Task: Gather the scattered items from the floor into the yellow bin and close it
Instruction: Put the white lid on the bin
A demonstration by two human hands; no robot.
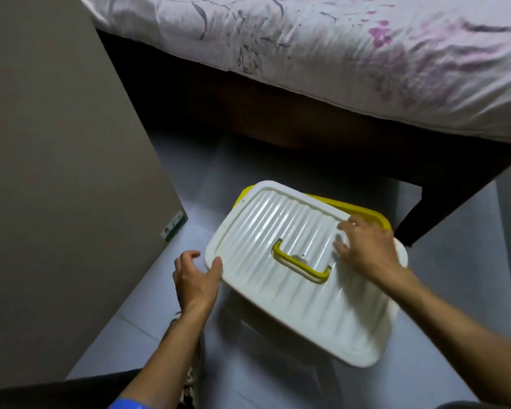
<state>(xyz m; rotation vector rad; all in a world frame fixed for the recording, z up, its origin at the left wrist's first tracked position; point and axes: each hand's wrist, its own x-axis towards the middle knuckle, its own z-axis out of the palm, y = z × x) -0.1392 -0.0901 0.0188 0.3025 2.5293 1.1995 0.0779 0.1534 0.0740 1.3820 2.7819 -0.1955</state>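
Note:
A white ribbed lid with a yellow-green handle lies skewed over the yellow bin, whose rim shows only along the far right edge. The bin's inside is hidden under the lid. My left hand touches the lid's left corner with thumb on top and fingers curled apart beside the edge. My right hand rests flat on the lid's right side, fingers spread on the ribs. No loose items show on the floor.
A bed with a floral sheet stands behind the bin, its dark leg just right of it. A grey cabinet fills the left. Grey floor tiles lie between cabinet and bin.

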